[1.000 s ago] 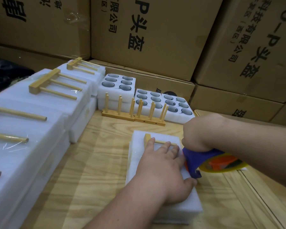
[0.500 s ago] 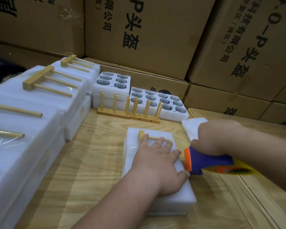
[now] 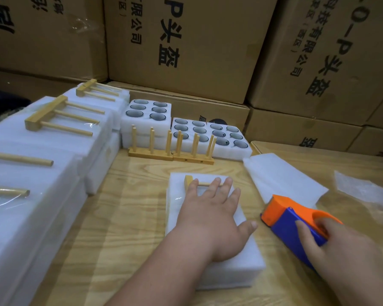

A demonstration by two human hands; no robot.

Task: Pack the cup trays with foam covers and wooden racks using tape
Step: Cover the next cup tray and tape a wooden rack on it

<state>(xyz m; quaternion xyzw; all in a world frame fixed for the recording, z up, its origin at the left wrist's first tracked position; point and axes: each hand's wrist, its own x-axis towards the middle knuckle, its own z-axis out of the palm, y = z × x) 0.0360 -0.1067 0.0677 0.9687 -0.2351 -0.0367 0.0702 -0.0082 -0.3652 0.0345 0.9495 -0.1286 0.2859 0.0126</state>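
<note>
White foam bundle (image 3: 210,250) sits mid-table, near the front edge, a wooden rack (image 3: 189,181) lying flat on its top at the far end. Left hand (image 3: 210,208) lies on it, fingers straight and spread, pressing rack and foam down. Right hand (image 3: 332,246) curls round the blue-and-orange tape dispenser (image 3: 296,219), which rests on the table just beside the bundle's right edge, cutter end pointing away from the person. No strip visibly runs from dispenser to foam; a glint of film shows on the bundle's top, so some tape is probably on already, extent unclear.

Done, by my reading: finished packs (image 3: 42,168) stacked along the left edge of the table (image 3: 128,217), each with a rack taped on top under clear film.

Left to do: two open cup trays (image 3: 210,138) at the far edge, cups showing, no covers yet. Two racks (image 3: 170,149) stand upright in front of them. Loose foam cover (image 3: 283,180) lies toward the right edge, a crumpled clear scrap (image 3: 367,195) beyond it.

Judgement: well into the batch; current bundle mid-taping or about finished, at least two trays remaining
</note>
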